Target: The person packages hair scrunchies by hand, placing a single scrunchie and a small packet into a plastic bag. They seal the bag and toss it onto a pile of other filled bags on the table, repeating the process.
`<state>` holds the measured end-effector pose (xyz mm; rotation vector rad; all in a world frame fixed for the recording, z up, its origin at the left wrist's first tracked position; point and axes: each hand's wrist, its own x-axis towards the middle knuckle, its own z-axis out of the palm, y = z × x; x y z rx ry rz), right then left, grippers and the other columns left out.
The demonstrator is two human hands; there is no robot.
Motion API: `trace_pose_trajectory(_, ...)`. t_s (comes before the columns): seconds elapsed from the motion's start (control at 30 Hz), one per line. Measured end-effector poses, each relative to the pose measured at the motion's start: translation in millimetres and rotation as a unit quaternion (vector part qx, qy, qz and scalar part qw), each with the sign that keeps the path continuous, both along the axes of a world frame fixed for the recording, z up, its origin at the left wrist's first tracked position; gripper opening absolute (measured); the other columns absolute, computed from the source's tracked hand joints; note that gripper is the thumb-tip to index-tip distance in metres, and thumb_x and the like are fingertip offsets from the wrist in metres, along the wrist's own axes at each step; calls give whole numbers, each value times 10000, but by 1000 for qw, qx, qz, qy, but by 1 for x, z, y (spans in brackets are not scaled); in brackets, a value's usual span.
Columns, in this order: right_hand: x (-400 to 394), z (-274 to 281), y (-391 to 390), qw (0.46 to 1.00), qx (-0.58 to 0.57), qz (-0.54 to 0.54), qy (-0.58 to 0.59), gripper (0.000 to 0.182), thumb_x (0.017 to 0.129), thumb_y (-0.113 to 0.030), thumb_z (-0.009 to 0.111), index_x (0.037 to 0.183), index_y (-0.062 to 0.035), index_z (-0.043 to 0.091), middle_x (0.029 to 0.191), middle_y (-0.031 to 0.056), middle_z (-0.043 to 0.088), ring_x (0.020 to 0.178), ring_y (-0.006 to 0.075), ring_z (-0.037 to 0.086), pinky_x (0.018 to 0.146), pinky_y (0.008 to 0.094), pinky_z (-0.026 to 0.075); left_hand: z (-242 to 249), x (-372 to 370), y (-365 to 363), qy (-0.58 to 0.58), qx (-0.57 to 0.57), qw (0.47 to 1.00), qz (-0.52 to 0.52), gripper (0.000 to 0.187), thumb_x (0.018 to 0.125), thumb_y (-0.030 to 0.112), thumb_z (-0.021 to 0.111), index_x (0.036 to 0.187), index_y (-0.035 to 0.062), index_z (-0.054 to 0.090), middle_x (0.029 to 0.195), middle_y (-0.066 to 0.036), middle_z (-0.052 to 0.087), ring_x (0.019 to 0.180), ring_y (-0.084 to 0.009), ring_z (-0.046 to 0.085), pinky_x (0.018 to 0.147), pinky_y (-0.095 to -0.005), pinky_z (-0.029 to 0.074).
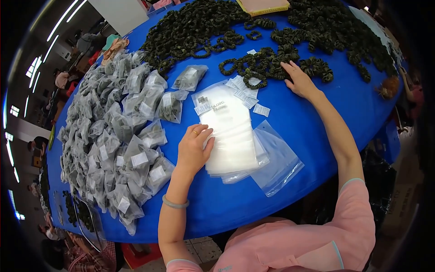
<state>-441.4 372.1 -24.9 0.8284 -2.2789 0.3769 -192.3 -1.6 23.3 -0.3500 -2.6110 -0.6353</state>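
My left hand (pixel 195 146) rests at the left edge of a stack of clear plastic bags (pixel 229 149), its fingers loosely curved and the thumb apart. Printed lettering shows on the upper part of the bags. My right hand (pixel 300 81) reaches to the near edge of a group of dark green scrunchies (pixel 276 65), fingers extended and thumb apart; nothing is visibly gripped. Between the hands, small white printed labels (pixel 244 93) lie over the top of the stack, with one scrunchie (pixel 255 80) on them. A loose clear bag (pixel 276 161) sticks out at the lower right.
Many filled bags with white labels (pixel 122 136) cover the left side of the blue table (pixel 226 226). Large heaps of scrunchies (pixel 190 27) lie at the back and right. A yellow tray (pixel 265 6) stands at the far edge. Other people sit around the room's left.
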Motion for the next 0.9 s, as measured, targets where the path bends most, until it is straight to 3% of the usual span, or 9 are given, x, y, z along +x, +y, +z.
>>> trace_pose_trajectory(0.23, -25, -16, 4, 993, 100, -51, 34, 501, 885, -91, 620, 1379, -98, 535, 1084, 120, 699, 983, 221, 685, 805, 301, 544, 2, -30, -2, -65, -41, 997, -27, 189, 811, 58, 678, 992, 36, 725, 1120, -82, 692, 961, -238, 646, 801, -295, 541)
trace_pose_trajectory(0.37, 0, 38, -9, 914, -106, -222, -324, 512, 890, -94, 637, 1390, -77, 530, 1070, 93, 691, 940, 180, 665, 774, 284, 525, 1, -44, -4, -86, -119, 987, -70, 146, 808, 55, 636, 921, 19, 722, 1032, -108, 707, 937, -256, 648, 765, -327, 554)
trace_pose_trajectory(0.43, 2, 39, -1, 895, -209, -198, -342, 512, 892, -101, 642, 1390, -66, 528, 1070, 88, 687, 928, 172, 659, 767, 278, 519, 0, -49, -3, -91, -138, 984, -63, 135, 807, 52, 630, 902, 14, 718, 1014, -113, 707, 922, -257, 647, 752, -330, 556)
trace_pose_trajectory(0.53, 4, 38, 21, 771, -505, -129, -366, 517, 901, -122, 659, 1391, -31, 522, 1069, 74, 677, 891, 149, 642, 747, 260, 500, -1, -56, 2, -100, -196, 974, -57, 112, 802, 44, 612, 844, -1, 705, 958, -126, 704, 877, -259, 646, 710, -339, 562)
trace_pose_trajectory(0.7, 45, 42, 36, 726, -561, -62, -394, 524, 906, -138, 681, 1381, 13, 517, 1114, 91, 667, 928, 160, 650, 786, 267, 515, -19, -68, 7, 6, -231, 973, -24, 103, 786, 52, 616, 791, -19, 690, 831, -122, 699, 731, -263, 645, 623, -344, 541)
trace_pose_trajectory(0.77, 61, 46, 45, 720, -570, -43, -393, 524, 909, -131, 678, 1383, 19, 511, 1121, 98, 666, 937, 162, 652, 799, 268, 518, -9, -64, 9, -25, -29, 994, 105, 86, 765, 64, 645, 750, -16, 673, 707, -102, 673, 585, -257, 602, 570, -346, 503)
trace_pose_trajectory(0.8, 69, 48, 49, 714, -579, -24, -392, 524, 912, -124, 675, 1385, 26, 504, 1128, 106, 664, 946, 164, 654, 813, 269, 521, -4, -64, 3, -24, -29, 994, 104, 86, 765, 64, 645, 750, -16, 673, 707, -102, 673, 585, -257, 602, 570, -346, 503)
trace_pose_trajectory(0.87, 87, 50, 57, 699, -599, 14, -391, 525, 918, -109, 669, 1389, 38, 491, 1141, 121, 660, 964, 167, 658, 839, 270, 527, 8, -61, -23, 60, 325, 904, 271, 93, 755, 81, 669, 717, -2, 650, 616, -78, 631, 474, -257, 524, 533, -335, 468)
trace_pose_trajectory(0.9, 95, 53, 60, 698, -599, 13, -392, 525, 918, -109, 669, 1389, 38, 491, 1141, 121, 660, 964, 167, 658, 839, 270, 527, 18, -48, -30, 72, 300, 910, 277, 86, 757, 80, 674, 724, 7, 644, 630, -70, 629, 501, -246, 525, 532, -326, 465)
